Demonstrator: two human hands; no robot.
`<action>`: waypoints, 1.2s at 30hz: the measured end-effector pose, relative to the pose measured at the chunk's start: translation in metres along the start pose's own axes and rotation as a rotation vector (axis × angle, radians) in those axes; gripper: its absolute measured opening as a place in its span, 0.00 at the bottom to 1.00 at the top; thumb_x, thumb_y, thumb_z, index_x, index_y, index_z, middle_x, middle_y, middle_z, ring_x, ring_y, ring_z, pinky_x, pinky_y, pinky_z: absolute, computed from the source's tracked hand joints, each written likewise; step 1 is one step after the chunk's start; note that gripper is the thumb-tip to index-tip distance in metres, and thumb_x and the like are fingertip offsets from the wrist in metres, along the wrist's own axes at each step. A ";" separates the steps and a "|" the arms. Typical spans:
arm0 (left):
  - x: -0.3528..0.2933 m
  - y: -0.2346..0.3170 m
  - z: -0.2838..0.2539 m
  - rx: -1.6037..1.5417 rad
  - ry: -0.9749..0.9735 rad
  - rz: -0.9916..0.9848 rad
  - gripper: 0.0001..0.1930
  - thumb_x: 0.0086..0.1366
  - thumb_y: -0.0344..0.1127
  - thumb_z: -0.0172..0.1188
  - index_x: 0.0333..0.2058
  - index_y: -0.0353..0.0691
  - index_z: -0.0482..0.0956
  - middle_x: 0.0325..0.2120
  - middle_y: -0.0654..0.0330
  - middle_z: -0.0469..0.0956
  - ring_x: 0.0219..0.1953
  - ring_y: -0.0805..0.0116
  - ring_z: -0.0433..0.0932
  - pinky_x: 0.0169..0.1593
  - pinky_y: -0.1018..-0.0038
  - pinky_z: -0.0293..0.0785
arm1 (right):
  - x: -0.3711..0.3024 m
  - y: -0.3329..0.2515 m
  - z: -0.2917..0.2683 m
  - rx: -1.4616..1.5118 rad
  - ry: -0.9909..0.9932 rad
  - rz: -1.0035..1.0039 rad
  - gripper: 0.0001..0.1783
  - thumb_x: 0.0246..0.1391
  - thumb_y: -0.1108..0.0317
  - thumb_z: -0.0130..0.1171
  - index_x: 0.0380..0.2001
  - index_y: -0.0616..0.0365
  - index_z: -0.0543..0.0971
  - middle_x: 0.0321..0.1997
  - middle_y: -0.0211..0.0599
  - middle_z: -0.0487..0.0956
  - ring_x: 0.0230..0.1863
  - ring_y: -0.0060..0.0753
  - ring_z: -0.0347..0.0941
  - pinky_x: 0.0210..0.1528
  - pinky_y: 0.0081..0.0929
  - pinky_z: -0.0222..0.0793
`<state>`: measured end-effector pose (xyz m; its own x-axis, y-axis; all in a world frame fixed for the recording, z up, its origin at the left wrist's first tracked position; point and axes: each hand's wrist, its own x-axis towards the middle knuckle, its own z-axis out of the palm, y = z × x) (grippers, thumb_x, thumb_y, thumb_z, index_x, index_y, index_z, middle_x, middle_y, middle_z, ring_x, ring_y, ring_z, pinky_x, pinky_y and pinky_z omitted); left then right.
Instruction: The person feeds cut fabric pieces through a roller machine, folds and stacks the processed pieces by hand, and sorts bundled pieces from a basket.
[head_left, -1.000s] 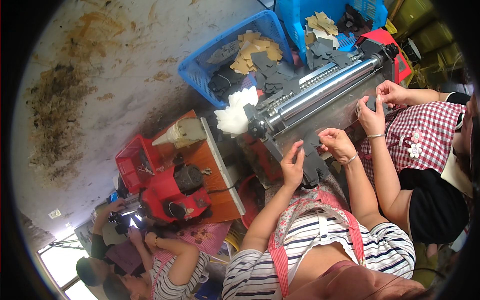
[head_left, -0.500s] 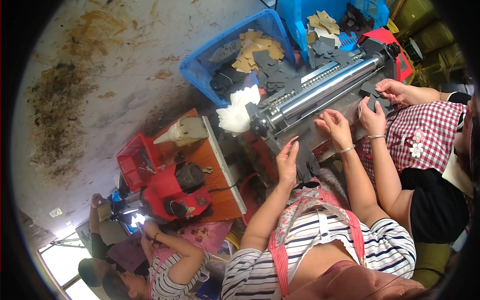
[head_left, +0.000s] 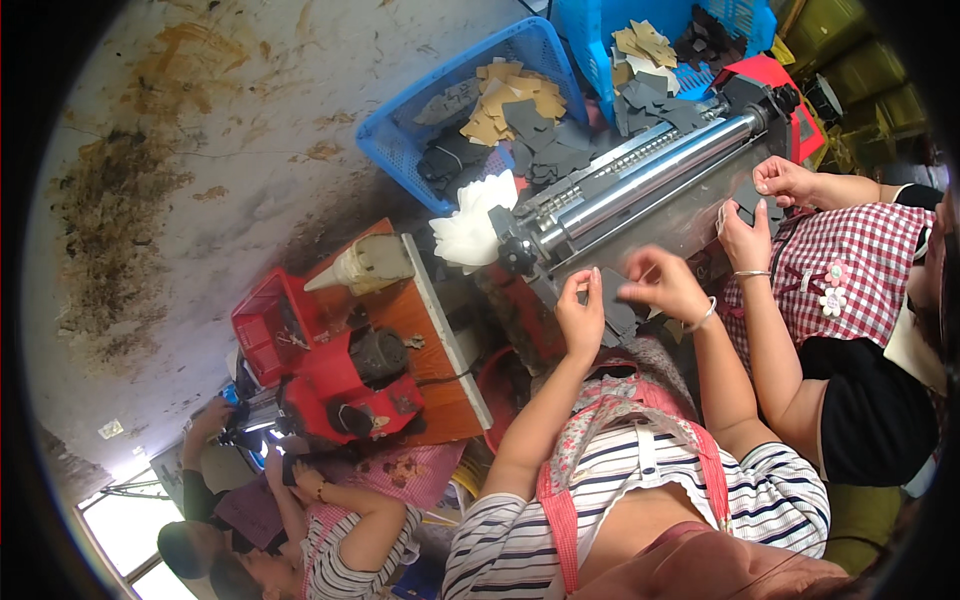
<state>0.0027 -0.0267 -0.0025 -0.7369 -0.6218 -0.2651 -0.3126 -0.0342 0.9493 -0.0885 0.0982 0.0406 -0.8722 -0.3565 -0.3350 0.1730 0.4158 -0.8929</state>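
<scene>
Near the frame's centre, flat dark-grey cut pieces sit between the left hand and the blurred right hand; whether either grips one, I cannot tell. A loose pinch could drop pieces; fingers straying up-frame could meet the shiny steel roller.

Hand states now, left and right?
Left hand: partly curled beside dark grey cut-out pieces; grip can't be told.
Right hand: blurred, fingers bent; can't tell if holding anything.
</scene>
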 end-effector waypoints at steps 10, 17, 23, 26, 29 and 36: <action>-0.011 0.003 -0.009 -0.673 -0.363 -0.514 0.12 0.57 0.29 0.58 0.39 0.32 0.72 0.34 0.59 0.75 0.34 0.74 0.75 0.39 0.77 0.73 | 0.002 0.022 0.001 0.046 -0.037 0.060 0.05 0.41 0.74 0.57 0.21 0.66 0.75 0.17 0.33 0.75 0.16 0.22 0.71 0.20 0.21 0.67; -0.012 -0.007 -0.003 -0.595 -0.246 -0.534 0.10 0.60 0.36 0.57 0.32 0.34 0.73 0.28 0.60 0.76 0.29 0.76 0.74 0.32 0.79 0.71 | 0.030 0.024 0.003 -0.020 0.041 0.267 0.07 0.43 0.73 0.55 0.21 0.66 0.72 0.15 0.37 0.74 0.14 0.25 0.72 0.15 0.23 0.67; -0.014 -0.005 0.005 -0.576 -0.160 -0.503 0.10 0.59 0.36 0.58 0.29 0.35 0.73 0.26 0.60 0.76 0.26 0.76 0.73 0.31 0.79 0.71 | 0.029 0.030 0.003 0.049 0.178 0.132 0.14 0.43 0.66 0.62 0.20 0.67 0.72 0.18 0.37 0.75 0.15 0.24 0.72 0.15 0.20 0.68; -0.015 0.001 0.002 -0.593 -0.146 -0.525 0.08 0.59 0.35 0.58 0.28 0.36 0.73 0.26 0.61 0.76 0.27 0.77 0.73 0.33 0.80 0.70 | 0.014 0.008 -0.003 -0.011 -0.073 0.180 0.11 0.43 0.69 0.62 0.20 0.66 0.73 0.19 0.39 0.77 0.17 0.23 0.74 0.14 0.22 0.70; -0.013 0.009 0.002 -0.726 -0.125 -0.561 0.08 0.60 0.35 0.57 0.26 0.37 0.73 0.24 0.65 0.74 0.26 0.80 0.71 0.32 0.81 0.68 | 0.017 0.006 -0.001 -0.227 0.015 0.157 0.12 0.43 0.67 0.62 0.22 0.66 0.73 0.20 0.40 0.77 0.19 0.25 0.74 0.16 0.22 0.70; -0.016 -0.005 0.004 -0.494 -0.092 -0.451 0.11 0.61 0.35 0.55 0.22 0.39 0.71 0.20 0.70 0.70 0.23 0.84 0.63 0.27 0.83 0.60 | 0.024 0.017 -0.002 -0.185 0.087 0.085 0.15 0.43 0.63 0.63 0.24 0.66 0.74 0.19 0.39 0.76 0.20 0.27 0.74 0.20 0.23 0.69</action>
<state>0.0139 -0.0133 -0.0040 -0.6534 -0.3943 -0.6463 -0.3071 -0.6423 0.7023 -0.1078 0.0982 0.0184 -0.8958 -0.2434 -0.3718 0.1675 0.5901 -0.7898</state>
